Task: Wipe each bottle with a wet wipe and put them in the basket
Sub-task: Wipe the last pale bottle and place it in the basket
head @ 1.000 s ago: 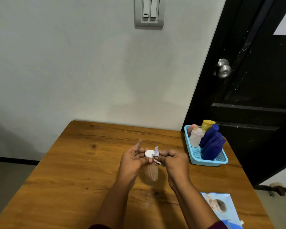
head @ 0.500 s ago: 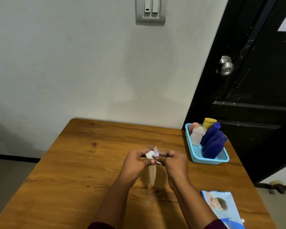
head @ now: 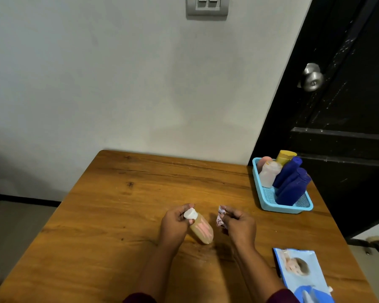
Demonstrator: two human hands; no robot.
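Pale grey wall (head: 96, 84) fills the background, with a switch plate (head: 207, 6) high up and a black door (head: 348, 110) with a round metal knob (head: 311, 77) to the right. Below them stands a wooden counter (head: 118, 215).

Over the middle of the counter, nearer its near edge, the left hand (head: 174, 225) holds a small bottle (head: 202, 231) by its top end. The fingers are curled round the white cap, while the tan body with pink markings slants down and away from the palm toward the near right. Whether its base touches the wood cannot be told.

Just beside it, with a clear gap between, the right hand (head: 239, 224) pinches a crumpled wet wipe (head: 220, 217). The thumb and fingertips are closed on it and the other fingers are curled in. The wipe does not touch the bottle.

A light blue basket (head: 284, 208) sits at the far right corner of the counter. Leaning inside it are dark blue bottles (head: 292, 189), a cloudy white bottle (head: 269, 174), a yellow bottle (head: 285, 156) and a pink-topped bottle (head: 264, 161) that is partly hidden behind the white one.

A blue pack of wipes (head: 302, 274) lies flat by the right edge near the near right corner, well apart from the hands.
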